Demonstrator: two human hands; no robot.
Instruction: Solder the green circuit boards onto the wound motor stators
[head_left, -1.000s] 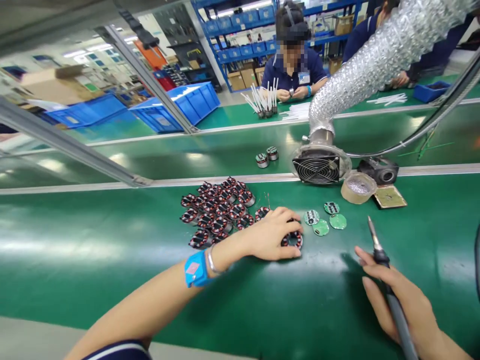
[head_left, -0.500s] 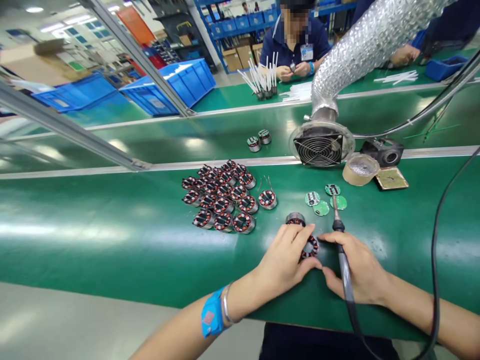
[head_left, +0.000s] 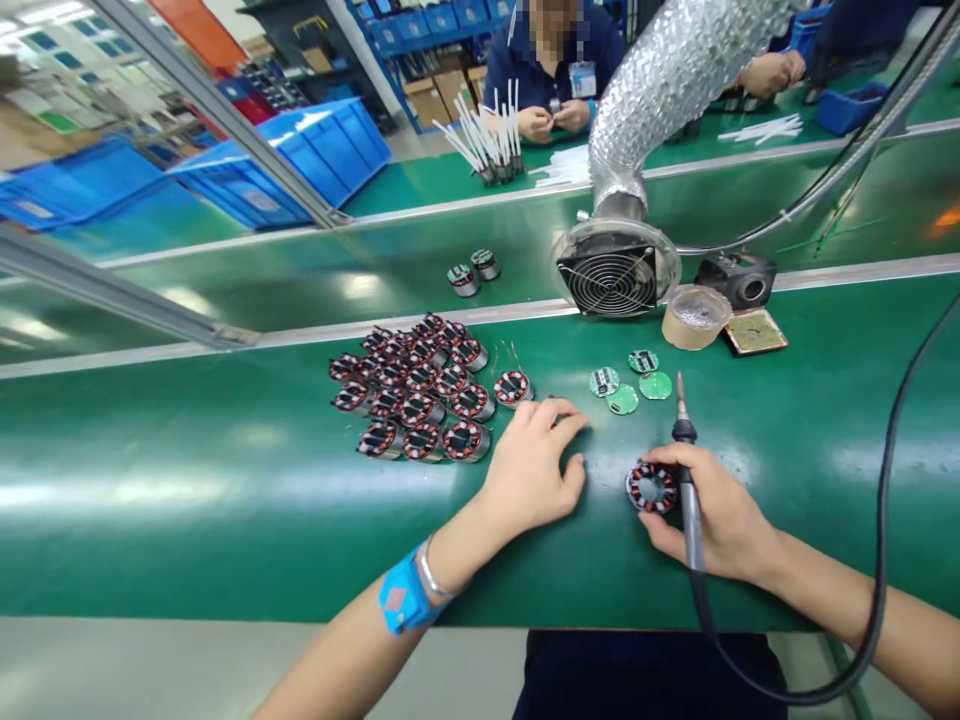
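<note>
My right hand point(head_left: 724, 515) holds a soldering iron point(head_left: 690, 510), its tip pointing away from me. The thumb and forefinger of that hand also grip the sides of a motor stator point(head_left: 651, 488) with red windings, its ring face up. My left hand point(head_left: 536, 460) is palm down over the bench, thumb and forefinger apart; what lies under its palm is hidden. Just beyond its fingers stands a single stator point(head_left: 513, 388) with wire ends sticking up. Several more stators point(head_left: 422, 408) are grouped to the left. Green round circuit boards point(head_left: 622, 399) lie ahead of the iron.
A fume fan point(head_left: 609, 280) on a silver duct point(head_left: 667, 90) stands at the back. Beside it are a tape roll point(head_left: 696, 318), a black iron holder point(head_left: 739, 280) and a sponge tray point(head_left: 756, 332). Two board-topped stators point(head_left: 474, 272) sit behind the rail. A co-worker point(head_left: 555, 80) sits opposite.
My left hand has left the stator near my right hand and moved left. My right hand now grips that stator alongside the iron. Another stator beside my left hand is out of sight.
</note>
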